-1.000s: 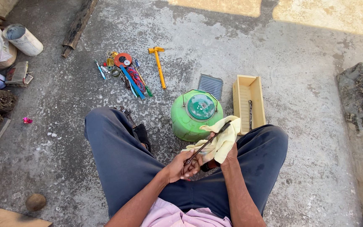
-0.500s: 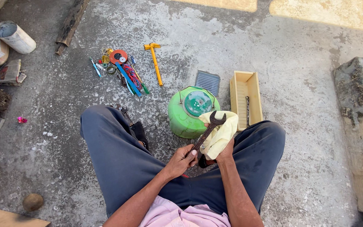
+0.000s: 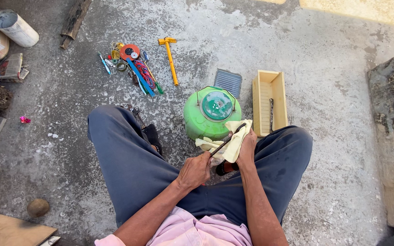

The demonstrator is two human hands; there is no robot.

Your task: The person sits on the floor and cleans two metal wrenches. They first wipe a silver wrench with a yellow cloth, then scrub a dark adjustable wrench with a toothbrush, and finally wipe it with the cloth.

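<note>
Head view: at lower centre, a dark slim tool [image 3: 226, 141] is gripped in the closed left hand [image 3: 196, 170], its tip wrapped in a pale yellow cloth [image 3: 230, 141] clutched by the right hand [image 3: 247, 148]. Wiping appears underway, judged unfinished, with the green round container [image 3: 210, 114] just above.

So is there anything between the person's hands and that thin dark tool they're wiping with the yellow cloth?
Nothing visible. The left hand grips the thin dark metal tool directly at its lower end. The right hand holds the pale yellow cloth wrapped around the tool's upper part, so only the cloth lies between them.
</note>
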